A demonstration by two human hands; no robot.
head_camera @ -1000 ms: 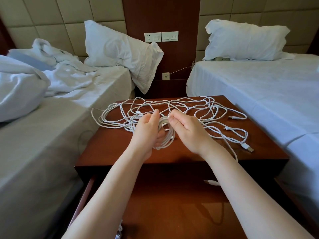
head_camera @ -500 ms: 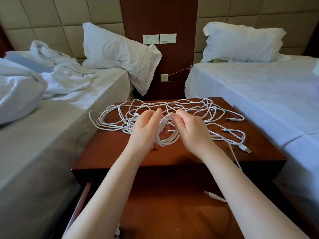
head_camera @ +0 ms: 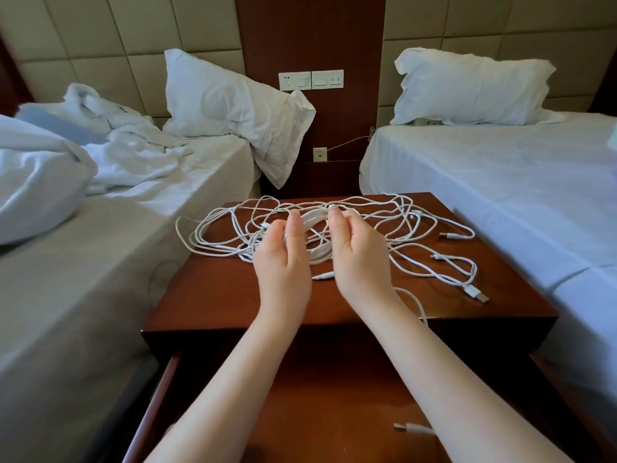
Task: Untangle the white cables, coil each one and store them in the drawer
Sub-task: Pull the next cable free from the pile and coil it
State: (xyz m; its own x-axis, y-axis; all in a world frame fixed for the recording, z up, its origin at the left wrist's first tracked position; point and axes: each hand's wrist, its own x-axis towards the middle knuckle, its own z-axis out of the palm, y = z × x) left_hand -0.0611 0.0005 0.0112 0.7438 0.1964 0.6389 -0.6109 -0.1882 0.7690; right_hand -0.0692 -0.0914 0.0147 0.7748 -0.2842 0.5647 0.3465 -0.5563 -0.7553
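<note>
Cable tangle (head_camera: pixel 315 259) spans nightstand (head_camera: pixel 207 295) rear; front strip bare; drawer (head_camera: pixel 334 412) open below.
</note>
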